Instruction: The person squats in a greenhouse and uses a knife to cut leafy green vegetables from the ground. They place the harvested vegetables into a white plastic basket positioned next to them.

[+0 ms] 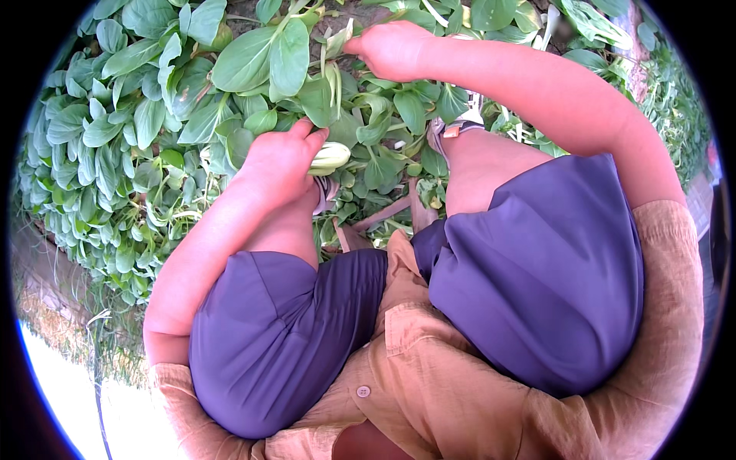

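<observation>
My left hand (282, 161) is closed around a head of bok choy (330, 157). Its pale, rounded base pokes out beside my thumb, and the palm hides part of it. My right hand (391, 52) is farther forward, fingers curled, with the fingertips at a pale, wilted-looking leaf (338, 41). Thin pale stalks (333, 86) hang below that leaf, between my two hands. Broad green leaves (287, 57) spread just ahead of my left hand. The inner side of the right fist is turned away from view.
Dense leafy greens (103, 126) fill the left side. Loose leaves (382, 169) cover the ground around my shoes (454, 129). Wooden legs (422, 213) of what looks like a low stool show between my knees. Another cut bok choy (598, 26) lies at the upper right.
</observation>
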Demonstrator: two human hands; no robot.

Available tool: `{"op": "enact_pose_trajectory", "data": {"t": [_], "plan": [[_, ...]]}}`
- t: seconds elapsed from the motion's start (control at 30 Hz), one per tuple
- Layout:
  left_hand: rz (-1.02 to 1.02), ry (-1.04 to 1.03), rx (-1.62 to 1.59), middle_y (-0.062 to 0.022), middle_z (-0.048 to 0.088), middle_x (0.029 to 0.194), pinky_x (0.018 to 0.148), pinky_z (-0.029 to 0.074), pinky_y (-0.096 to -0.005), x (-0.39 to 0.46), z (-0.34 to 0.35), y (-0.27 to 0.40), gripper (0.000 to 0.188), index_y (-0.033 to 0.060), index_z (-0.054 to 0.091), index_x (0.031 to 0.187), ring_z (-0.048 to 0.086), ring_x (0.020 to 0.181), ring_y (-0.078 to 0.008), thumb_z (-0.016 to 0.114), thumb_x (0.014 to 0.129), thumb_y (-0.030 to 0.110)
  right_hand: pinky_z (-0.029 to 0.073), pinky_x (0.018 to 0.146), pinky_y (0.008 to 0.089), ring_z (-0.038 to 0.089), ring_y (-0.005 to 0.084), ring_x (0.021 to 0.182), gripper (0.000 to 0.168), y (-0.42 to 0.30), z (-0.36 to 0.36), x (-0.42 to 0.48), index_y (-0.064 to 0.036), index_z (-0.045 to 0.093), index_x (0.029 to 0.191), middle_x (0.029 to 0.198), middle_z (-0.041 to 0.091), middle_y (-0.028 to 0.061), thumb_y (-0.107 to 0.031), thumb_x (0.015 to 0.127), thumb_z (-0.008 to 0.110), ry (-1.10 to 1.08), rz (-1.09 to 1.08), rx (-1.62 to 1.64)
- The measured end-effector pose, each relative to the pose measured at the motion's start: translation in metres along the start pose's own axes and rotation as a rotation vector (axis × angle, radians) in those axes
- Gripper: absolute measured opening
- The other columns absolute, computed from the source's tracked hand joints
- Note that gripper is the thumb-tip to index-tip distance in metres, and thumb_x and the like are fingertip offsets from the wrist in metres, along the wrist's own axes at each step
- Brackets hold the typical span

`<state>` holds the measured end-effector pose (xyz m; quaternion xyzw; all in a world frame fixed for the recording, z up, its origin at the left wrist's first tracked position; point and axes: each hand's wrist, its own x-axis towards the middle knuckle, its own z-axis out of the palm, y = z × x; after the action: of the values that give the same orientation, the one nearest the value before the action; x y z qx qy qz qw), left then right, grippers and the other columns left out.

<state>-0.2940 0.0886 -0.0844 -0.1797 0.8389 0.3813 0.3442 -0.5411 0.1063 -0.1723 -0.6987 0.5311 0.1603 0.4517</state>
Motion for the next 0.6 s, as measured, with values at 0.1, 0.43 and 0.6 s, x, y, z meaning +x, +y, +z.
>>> {"op": "enact_pose_trajectory", "data": {"t": [0.1,0.43,0.6], "plan": [[0.012,0.010,-0.054,-0.0152,0.059,0.123,0.082,0.054,-0.0435,0.001,0.003,0.000,0.066,0.0052,0.056,0.131,0.066,0.093,-0.0349,0.070,0.067,0.010,0.051,0.092,0.0461,0.063,0.0359,0.108,0.044,-0.005,0.005,-0.004,-0.022,0.053,0.138,0.119,0.065,0.0174,-0.018,0.094,0.050,-0.021,0.084,0.170],[0.015,0.025,-0.284,-0.0152,0.060,0.130,0.095,0.051,-0.0397,-0.008,-0.013,0.007,0.060,0.0045,0.060,0.127,0.062,0.111,-0.0346,0.068,0.068,0.011,0.052,0.091,0.0454,0.064,0.0345,0.110,0.042,-0.007,-0.015,-0.010,-0.015,0.060,0.129,0.121,0.065,0.0157,-0.014,0.088,0.053,-0.314,0.072,-0.145],[0.151,0.184,-0.449,-0.0143,0.060,0.132,0.097,0.050,-0.0381,-0.030,-0.053,0.027,0.060,0.0062,0.062,0.127,0.062,0.115,-0.0328,0.067,0.067,0.007,0.048,0.059,0.0293,0.058,0.0149,0.063,0.041,0.035,-0.011,-0.043,-0.008,0.063,0.107,0.086,0.066,0.0029,-0.046,0.093,0.060,0.268,0.168,0.722]]}}
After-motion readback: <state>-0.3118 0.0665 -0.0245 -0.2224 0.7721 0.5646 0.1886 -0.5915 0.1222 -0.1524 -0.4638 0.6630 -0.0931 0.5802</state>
